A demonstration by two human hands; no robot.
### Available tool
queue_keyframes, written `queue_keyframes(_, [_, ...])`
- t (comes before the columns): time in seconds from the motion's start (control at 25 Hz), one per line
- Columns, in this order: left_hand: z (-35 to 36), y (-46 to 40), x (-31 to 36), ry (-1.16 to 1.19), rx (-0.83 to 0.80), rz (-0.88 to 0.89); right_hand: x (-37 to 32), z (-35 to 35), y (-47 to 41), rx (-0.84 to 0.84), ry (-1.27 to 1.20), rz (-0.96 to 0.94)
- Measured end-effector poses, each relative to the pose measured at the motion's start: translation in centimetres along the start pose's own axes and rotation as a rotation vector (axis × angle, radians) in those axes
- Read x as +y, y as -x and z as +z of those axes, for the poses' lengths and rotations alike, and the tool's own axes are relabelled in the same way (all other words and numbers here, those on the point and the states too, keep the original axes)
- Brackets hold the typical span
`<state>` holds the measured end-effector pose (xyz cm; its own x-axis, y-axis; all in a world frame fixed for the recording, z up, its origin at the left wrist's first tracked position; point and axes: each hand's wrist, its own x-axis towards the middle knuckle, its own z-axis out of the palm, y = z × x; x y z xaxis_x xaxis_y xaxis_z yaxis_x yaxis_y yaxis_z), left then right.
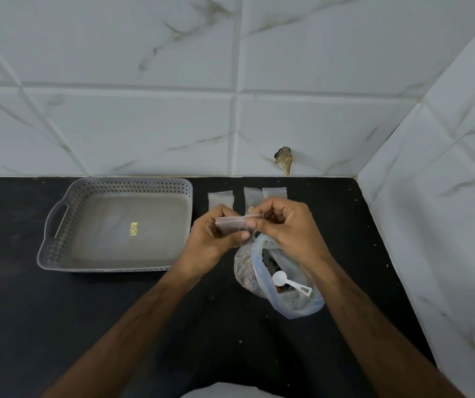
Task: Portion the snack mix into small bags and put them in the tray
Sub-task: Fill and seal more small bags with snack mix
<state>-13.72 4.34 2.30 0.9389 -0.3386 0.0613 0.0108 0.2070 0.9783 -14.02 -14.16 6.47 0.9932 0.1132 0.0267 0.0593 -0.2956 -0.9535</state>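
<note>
Both hands hold one small clear bag [232, 224] in the air above the counter. My left hand [216, 234] grips its lower left part and my right hand [285, 225] pinches its top edge at the right. Just below them lies the large clear bag of snack mix [293, 300], its blue-edged mouth open, with a white plastic scoop [286, 281] resting inside. Three more small clear bags [221, 198] lie flat at the back of the counter, partly hidden by my hands. The grey perforated tray [58, 254] stands to the left, with only a small yellow sticker on its floor.
The black countertop [43, 311] ends at a white tiled wall behind and another tiled wall on the right. A chipped hole [283, 159] marks the back wall just above the counter. A white edge of clothing [224, 390] shows at the bottom.
</note>
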Motion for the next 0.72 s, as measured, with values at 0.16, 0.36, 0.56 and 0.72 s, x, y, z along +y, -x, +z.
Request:
queue_keyframes(0.16, [0.27, 0.05, 0.38, -0.043, -0.012, -0.068, 0.00, 0.30, 0.19, 0.024, 0.032, -0.027])
queue_keyframes(0.36, [0.29, 0.05, 0.53, -0.053, -0.011, -0.028, -0.21, 0.09, 0.08, 0.022, 0.107, -0.033])
queue_keyframes(0.56, [-0.02, 0.26, 0.65, -0.010, 0.063, -0.012, -0.33, -0.14, 0.26, 0.044, 0.134, -0.024])
queue_keyframes(0.72, [-0.05, 0.00, 0.82, -0.063, 0.100, 0.059, -0.36, 0.07, 0.23, 0.017, 0.163, -0.032])
